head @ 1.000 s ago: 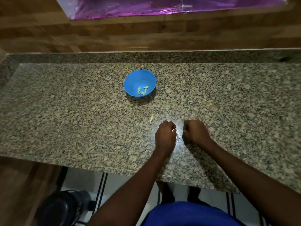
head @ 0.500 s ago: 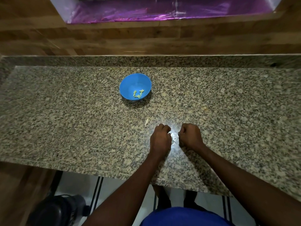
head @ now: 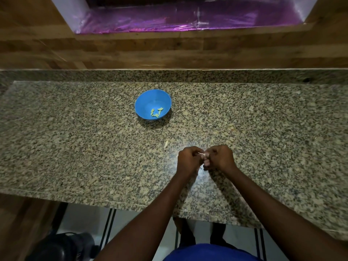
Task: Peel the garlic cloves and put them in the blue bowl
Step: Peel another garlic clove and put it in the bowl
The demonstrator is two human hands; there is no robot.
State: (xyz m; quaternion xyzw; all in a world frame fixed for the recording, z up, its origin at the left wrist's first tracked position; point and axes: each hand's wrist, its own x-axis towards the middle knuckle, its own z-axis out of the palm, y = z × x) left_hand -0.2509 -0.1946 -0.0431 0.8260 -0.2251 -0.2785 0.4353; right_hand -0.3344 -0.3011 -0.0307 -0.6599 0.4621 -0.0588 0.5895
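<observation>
The blue bowl (head: 153, 104) stands on the granite counter (head: 75, 147) at mid depth, with several pale peeled cloves (head: 156, 112) in its bottom. Nearer to me, my left hand (head: 188, 161) and my right hand (head: 219, 158) meet just above the counter, fingers curled. Between their fingertips they pinch a small pale garlic clove (head: 202, 154), mostly hidden by the fingers. A scrap of garlic skin (head: 166, 144) lies on the counter to the left of my hands.
A wooden wall (head: 169, 48) rises behind the counter, with a purple foil-lined recess (head: 188, 19) above. The counter's front edge runs just below my wrists. A dark object (head: 62, 247) sits on the floor at lower left.
My hands were a little apart on the counter with the clove between them. Now they have closed together and both pinch the clove slightly above the surface.
</observation>
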